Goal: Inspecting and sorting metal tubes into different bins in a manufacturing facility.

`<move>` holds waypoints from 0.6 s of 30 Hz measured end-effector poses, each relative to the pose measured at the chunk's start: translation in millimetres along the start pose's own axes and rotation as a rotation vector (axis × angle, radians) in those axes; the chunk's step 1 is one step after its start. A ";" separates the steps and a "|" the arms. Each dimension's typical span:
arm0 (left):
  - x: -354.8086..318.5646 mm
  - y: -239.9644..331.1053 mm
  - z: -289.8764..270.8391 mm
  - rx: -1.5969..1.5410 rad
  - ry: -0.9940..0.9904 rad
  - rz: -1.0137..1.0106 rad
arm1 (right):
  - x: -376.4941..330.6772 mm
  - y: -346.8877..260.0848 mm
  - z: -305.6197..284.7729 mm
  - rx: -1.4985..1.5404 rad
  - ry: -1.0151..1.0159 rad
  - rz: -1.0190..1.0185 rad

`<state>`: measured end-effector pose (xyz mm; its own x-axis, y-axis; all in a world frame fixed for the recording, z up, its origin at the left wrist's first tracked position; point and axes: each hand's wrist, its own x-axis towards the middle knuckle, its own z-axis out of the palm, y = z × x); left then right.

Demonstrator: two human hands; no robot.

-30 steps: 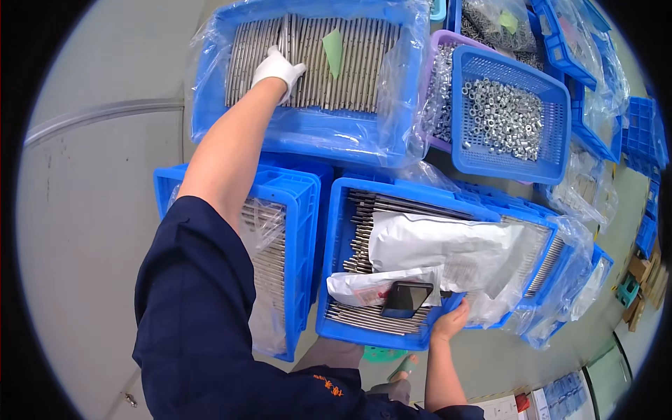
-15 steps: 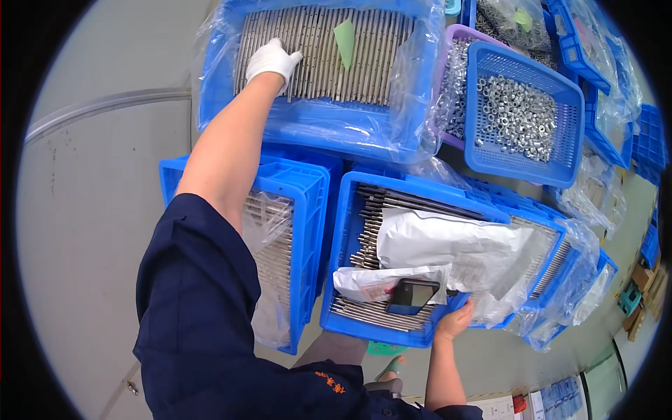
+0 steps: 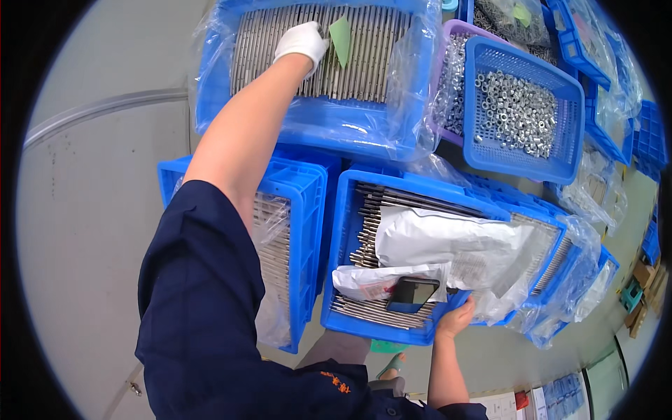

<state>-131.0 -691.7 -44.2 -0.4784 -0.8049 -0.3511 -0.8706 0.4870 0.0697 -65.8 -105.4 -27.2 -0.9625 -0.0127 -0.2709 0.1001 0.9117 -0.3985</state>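
Note:
My left hand [image 3: 302, 43], in a white glove, rests on the row of slim metal rods [image 3: 269, 49] in the far blue crate [image 3: 308, 136], just left of a green paper slip [image 3: 341, 40]. The back of the glove faces up and most of the fingers are hidden, so its grip does not show. Bare, my right hand [image 3: 456, 318] grips the near right corner of a nearer blue crate [image 3: 378, 334]. In that crate lie metal rods [image 3: 371, 312], white plastic packages [image 3: 448, 238] and a black phone [image 3: 413, 295].
A blue basket [image 3: 523, 166] of small metal nuts [image 3: 518, 115] overlaps a purple basket [image 3: 458, 26] at the right. Another blue crate [image 3: 301, 259] of rods stands beneath my left arm. Further crates with clear plastic film [image 3: 570, 259] extend along the right.
My left hand has slid right across the rods toward the green slip, and its fingers have turned out of sight. My right hand stays at the crate corner.

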 end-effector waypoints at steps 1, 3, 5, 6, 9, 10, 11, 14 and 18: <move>-0.7 2.0 -0.3 0.026 0.003 0.006 | -0.1 -0.4 -0.7 -0.001 -0.007 0.004; -1.2 -0.4 -2.1 0.041 0.029 0.007 | 0.3 1.4 0.0 0.006 -0.006 -0.003; 0.6 -10.1 -5.2 -0.003 0.059 0.002 | 0.0 0.9 0.8 0.017 -0.005 -0.012; 0.6 -14.4 -7.2 -0.005 0.024 0.029 | 0.0 -0.5 0.9 0.019 -0.003 -0.011; -14.2 -14.9 -11.1 0.091 -0.118 0.229 | 1.1 -0.7 0.5 0.022 0.005 -0.007; -24.7 -8.4 -10.2 0.186 -0.139 0.313 | 1.3 0.7 -0.8 0.021 0.009 -0.008; -30.3 -3.7 -8.9 0.186 -0.165 0.306 | 1.3 1.1 -0.2 0.024 0.006 -0.008; -30.7 12.5 -5.9 -0.350 -0.066 0.155 | 0.6 0.1 1.7 0.036 -0.007 -0.020; -25.4 7.7 -29.2 -0.284 -0.106 0.201 | 1.5 -1.5 2.6 0.040 -0.014 -0.012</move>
<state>-128.9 -677.4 -7.5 -0.6415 -0.6559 -0.3979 -0.7648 0.5062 0.3987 -66.7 -107.9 -29.3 -0.9602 -0.0292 -0.2780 0.0991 0.8943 -0.4364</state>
